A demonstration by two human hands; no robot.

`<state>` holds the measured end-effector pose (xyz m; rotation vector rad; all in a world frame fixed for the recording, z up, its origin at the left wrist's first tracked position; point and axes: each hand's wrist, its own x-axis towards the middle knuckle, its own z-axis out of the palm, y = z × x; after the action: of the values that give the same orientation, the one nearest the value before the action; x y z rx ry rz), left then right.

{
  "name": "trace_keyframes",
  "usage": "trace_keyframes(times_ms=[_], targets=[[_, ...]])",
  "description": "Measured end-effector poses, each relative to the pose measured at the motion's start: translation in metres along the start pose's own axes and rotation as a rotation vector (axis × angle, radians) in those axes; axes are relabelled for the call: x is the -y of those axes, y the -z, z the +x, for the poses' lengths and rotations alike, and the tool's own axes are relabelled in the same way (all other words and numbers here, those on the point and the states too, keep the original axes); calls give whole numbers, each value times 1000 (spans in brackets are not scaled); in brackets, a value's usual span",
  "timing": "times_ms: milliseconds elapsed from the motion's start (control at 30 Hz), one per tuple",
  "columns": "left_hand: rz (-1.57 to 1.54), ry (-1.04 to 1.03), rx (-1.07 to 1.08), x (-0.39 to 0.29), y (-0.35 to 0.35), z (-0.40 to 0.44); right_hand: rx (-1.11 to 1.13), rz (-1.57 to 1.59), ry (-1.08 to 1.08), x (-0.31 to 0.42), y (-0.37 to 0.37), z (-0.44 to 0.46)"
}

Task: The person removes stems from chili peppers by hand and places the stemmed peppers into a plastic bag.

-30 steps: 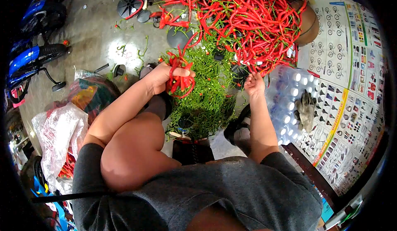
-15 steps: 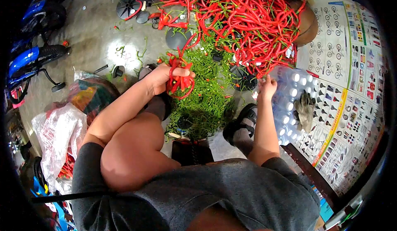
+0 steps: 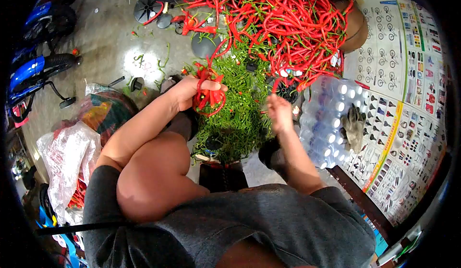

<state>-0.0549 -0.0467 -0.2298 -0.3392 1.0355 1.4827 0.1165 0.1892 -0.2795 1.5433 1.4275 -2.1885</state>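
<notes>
My left hand is closed around a bunch of red chili peppers, their curved ends sticking out past the thumb. My right hand is pinched, somewhat blurred, with a red chili pepper rising from its fingertips. Beyond both hands lies a big heap of long red chili peppers, many with green stems. Between my feet spreads a pile of green stems, dotted with a few red bits, and my left hand hovers over its left edge.
Shrink-wrapped bottles stand at the right, with grey gloves on top. Further right is a printed poster. A plastic bag with red contents sits at the left. Blue bikes and black round parts are on the floor.
My right hand has moved left from the edge of the red heap, bringing a chili pepper over the green stems. My left hand has stayed in place with its bunch.
</notes>
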Motion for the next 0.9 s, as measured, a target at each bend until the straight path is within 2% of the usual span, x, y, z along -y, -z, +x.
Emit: trace_keyframes(times_ms=[67, 167, 267, 333, 367, 433, 467, 533, 567, 633, 700, 767, 800, 833, 867, 900], targets=[[29, 0, 12, 0, -2, 1, 163, 69, 53, -12, -38, -26], [55, 1, 34, 3, 0, 0, 284, -373, 188, -15, -87, -56], [1, -2, 54, 0, -1, -4, 359, -536, 300, -16, -97, -61], [-49, -6, 56, -4, -1, -8, 356, -915, 752, -2, -102, -66], [-51, 5, 38, -5, 0, -9, 359, -916, 750, 0, -103, -64], [-56, 23, 3, -8, 3, -10, 408, -981, 1127, 6, -104, -59], [-82, 11, -1, -7, 5, -8, 411, -982, 1127, 11, -106, -58], [-124, 39, -10, -7, 9, -8, 534, -1020, 1316, 25, -109, -56], [-165, 70, -18, -8, 10, -9, 539, -1018, 1316, 29, -110, -52], [-185, 74, -2, -9, 14, -10, 651, -974, 1483, 37, -114, -44], [-206, 77, 15, -11, 18, -11, 705, -981, 1521, 45, -121, -37], [-243, 101, -3, -12, 21, -11, 903, -996, 1609, 53, -128, -33], [-246, 97, -5, -13, 25, -9, 968, -902, 1675, 53, -136, -36], [-290, 57, 2, -11, 31, -7, 1048, -1004, 1733, 56, -141, -40], [-331, 16, 8, -16, 30, -9, 1078, -1061, 1594, 59, -143, -39], [-371, -29, -92, -25, 26, -20, 1102, -1112, 1456, 62, -146, -36]])
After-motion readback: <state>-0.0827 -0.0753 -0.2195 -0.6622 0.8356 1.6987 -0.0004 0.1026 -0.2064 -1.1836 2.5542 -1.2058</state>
